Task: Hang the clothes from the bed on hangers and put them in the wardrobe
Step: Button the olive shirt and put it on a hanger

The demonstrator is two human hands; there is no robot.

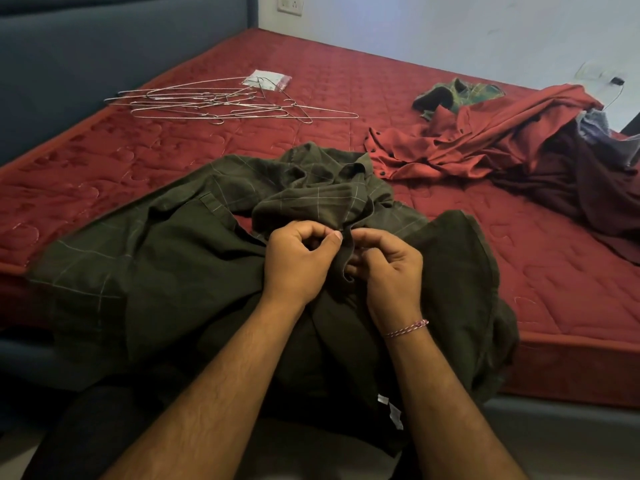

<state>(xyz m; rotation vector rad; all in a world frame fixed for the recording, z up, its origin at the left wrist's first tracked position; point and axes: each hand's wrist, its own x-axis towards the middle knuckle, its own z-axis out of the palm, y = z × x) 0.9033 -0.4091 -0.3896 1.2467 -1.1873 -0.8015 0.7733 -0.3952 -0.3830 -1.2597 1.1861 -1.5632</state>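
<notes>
Shirt (166, 258), olive with thin checks, lies spread over the bed's (173, 147) near edge, its hem hanging off toward the person, likely so the front can be worked flat. Both hands meet at its front strip: the left hand (298, 261) pinches the fabric edge between thumb and curled fingers, and the right hand (388, 268) curls onto the same strip, probably doing or undoing a button, though none shows. Wire hangers (221, 102) lie piled near the bed's far left edge, well apart. More clothes (502, 140) are heaped at the right edge, waiting. No wardrobe shows.
</notes>
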